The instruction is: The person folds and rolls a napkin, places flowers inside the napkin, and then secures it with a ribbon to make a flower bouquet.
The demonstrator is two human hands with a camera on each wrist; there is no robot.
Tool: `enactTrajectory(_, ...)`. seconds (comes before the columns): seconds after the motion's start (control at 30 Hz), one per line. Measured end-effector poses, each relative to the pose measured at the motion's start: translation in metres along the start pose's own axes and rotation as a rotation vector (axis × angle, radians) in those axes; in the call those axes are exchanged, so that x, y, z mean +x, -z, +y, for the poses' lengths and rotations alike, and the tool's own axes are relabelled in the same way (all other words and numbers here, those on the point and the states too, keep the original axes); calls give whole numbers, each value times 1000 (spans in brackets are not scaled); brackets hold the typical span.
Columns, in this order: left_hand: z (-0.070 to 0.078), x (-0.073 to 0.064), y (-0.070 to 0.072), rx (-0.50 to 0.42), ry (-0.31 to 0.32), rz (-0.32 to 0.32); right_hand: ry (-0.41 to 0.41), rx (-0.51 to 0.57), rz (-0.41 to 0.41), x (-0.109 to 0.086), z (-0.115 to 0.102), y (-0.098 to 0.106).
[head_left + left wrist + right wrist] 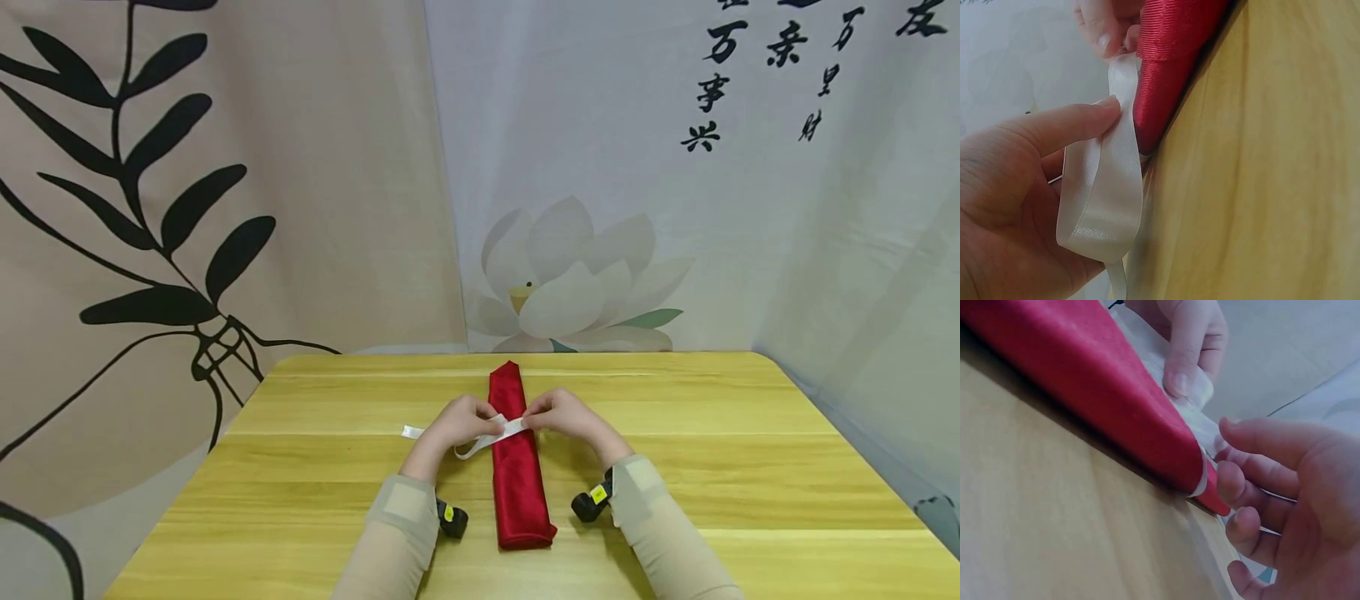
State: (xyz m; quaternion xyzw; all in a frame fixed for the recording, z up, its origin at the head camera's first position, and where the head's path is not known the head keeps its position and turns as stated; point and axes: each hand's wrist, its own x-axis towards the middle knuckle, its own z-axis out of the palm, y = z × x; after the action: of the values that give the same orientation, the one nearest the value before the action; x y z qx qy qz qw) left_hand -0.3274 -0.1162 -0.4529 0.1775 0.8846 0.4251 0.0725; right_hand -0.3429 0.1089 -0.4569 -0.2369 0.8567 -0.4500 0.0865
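Observation:
A red, shiny cloth roll (519, 492) lies lengthwise on the table, its far end pointing away from me. Around it, a little past its middle, runs a white satin ribbon (512, 429). My left hand (459, 422) pinches the ribbon between thumb and fingers at the roll's left side. Below that thumb, in the left wrist view, the ribbon (1110, 212) hangs in a wide loop. On the other side, my right hand (566, 415) pinches the ribbon with thumb and forefinger. Its other fingers (1247, 522) are loosely curled in the right wrist view.
A wooden table (315, 500) bears the roll. Left of my left hand lies a loose ribbon end (412, 432). Both wrists carry small black cameras, the left camera (452, 521) and the right camera (592, 502). A printed curtain (360, 183) hangs behind the table.

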Motion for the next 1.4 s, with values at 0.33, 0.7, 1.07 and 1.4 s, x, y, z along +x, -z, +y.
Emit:
enactTrajectory(0.33, 1, 0, 0, -9, 12, -13, 7, -78, 31, 4, -6, -14)
enactTrajectory(0.7, 3, 5, -11, 50, -19, -47, 31, -80, -17, 3, -3, -15)
enactTrajectory(1.07, 4, 7, -13, 117, -6, -32, 4, -97, 35, 4, -1, -10)
enactTrajectory(1.4, 11, 3, -15, 164, 10, -59, 31, -129, 64, 5, 4, -16)
